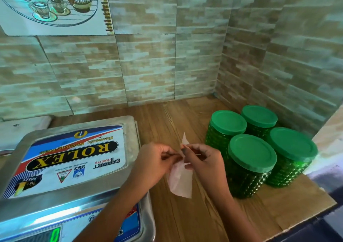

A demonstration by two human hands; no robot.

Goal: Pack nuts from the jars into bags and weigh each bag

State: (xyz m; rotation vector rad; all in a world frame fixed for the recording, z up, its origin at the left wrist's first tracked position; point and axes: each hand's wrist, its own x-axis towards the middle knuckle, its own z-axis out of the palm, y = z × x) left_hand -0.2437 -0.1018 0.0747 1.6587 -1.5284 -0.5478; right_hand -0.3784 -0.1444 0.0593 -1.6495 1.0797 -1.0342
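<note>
Over the wood-grain counter (187, 221): limp translucent bag (179, 183) hanging from fingertips toward 6 o'clock.
Left hand (154, 162): pinches bag's top edge.
Right hand (202, 160): pinches same edge, close beside.
Jars (252, 154): four green, studded, lidded, 3 o'clock.

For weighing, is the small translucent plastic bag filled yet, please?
Empty: the small translucent plastic bag looks flat, nothing visible inside.

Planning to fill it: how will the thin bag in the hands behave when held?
Probably floppy: the bag hangs creased below the left hand and right hand pinching its top. Likely very light, since it looks thin and translucent.
</note>
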